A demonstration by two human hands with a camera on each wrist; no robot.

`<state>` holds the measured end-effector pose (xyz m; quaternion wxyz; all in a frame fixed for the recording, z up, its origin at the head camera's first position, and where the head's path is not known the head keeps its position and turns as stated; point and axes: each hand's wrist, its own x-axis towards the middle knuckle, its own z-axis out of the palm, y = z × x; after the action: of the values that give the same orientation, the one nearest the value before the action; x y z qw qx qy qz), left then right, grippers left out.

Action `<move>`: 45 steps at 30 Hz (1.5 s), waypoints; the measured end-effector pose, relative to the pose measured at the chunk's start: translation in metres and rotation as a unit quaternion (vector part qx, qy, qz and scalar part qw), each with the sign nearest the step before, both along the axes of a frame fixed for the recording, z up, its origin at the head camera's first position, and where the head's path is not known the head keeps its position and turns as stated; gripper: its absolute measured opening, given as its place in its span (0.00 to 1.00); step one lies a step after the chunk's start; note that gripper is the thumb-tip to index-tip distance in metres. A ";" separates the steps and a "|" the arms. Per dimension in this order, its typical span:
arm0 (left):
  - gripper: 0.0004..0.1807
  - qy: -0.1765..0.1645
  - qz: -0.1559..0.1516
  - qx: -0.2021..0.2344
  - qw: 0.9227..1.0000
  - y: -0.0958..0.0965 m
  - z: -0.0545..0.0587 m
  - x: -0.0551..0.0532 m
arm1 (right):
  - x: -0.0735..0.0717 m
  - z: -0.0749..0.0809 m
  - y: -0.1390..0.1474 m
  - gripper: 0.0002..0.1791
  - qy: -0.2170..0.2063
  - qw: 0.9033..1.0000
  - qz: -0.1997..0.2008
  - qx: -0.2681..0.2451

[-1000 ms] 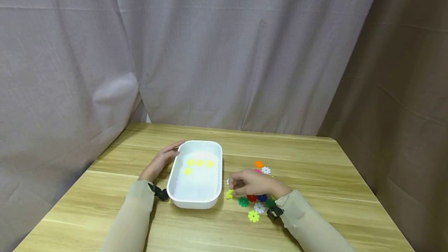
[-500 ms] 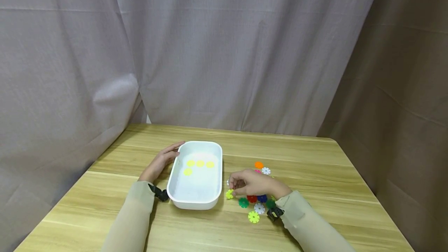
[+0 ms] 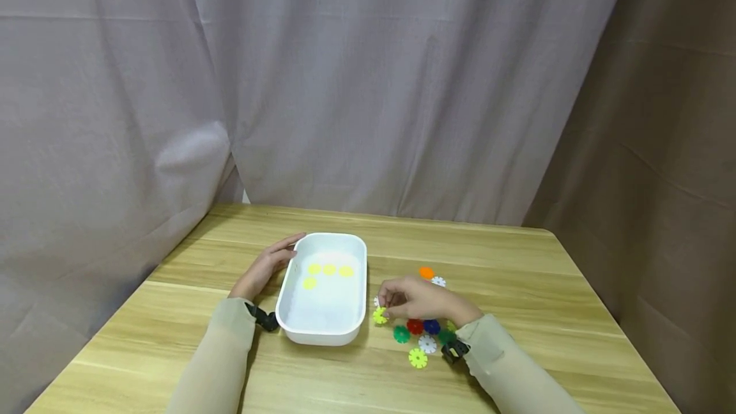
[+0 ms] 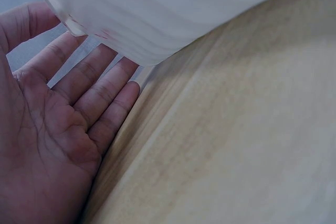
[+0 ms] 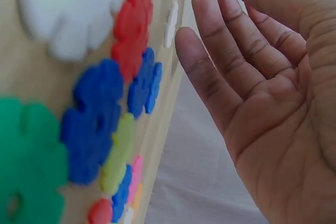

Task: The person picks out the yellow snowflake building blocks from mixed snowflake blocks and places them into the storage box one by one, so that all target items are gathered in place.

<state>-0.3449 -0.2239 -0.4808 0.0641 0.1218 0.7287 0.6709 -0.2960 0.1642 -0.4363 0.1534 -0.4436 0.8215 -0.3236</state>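
"What comes first on the table (image 3: 506,273), from the left?"

"The left hand (image 3: 267,268), at the ten o'clock side of a white tray (image 3: 319,338). Its fingers are nearly straight and slightly spread, the thumb at the rim, the others against the outside wall."

"Anything in the tray?"

"Four yellow discs (image 3: 329,269), notched like flowers: three in a row toward twelve o'clock, one at ten."

"And beyond the tray?"

"At about three o'clock from it, a half-hidden white disc (image 3: 376,301). Just beside that, at four, a bright yellow disc (image 3: 379,315), outside the tray."

"Is that one held?"

"Yes, the right hand (image 3: 416,299) pinches it between thumb and fingertips; the other fingers fan out loosely. I can't tell whether the disc touches the wood."

"What lies around that hand?"

"Left to right: a green disc (image 3: 401,335) at seven o'clock, a red disc (image 3: 415,326) at six, a loose yellow disc (image 3: 418,358) further out at six, an orange disc (image 3: 426,272) at one, a blue disc (image 3: 431,326) at five, and a far white disc (image 3: 439,281) at two."
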 end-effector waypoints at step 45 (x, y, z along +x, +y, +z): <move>0.28 0.010 0.009 -0.003 1.000 0.003 0.000 -0.001 | -0.059 0.026 -0.115 0.03 0.094 0.991 0.036 0.092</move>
<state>-0.3455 -0.2206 -0.4806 0.0516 0.1217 0.7325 0.6678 -0.3550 0.0493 -0.4105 0.1266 -0.4852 0.8422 -0.1980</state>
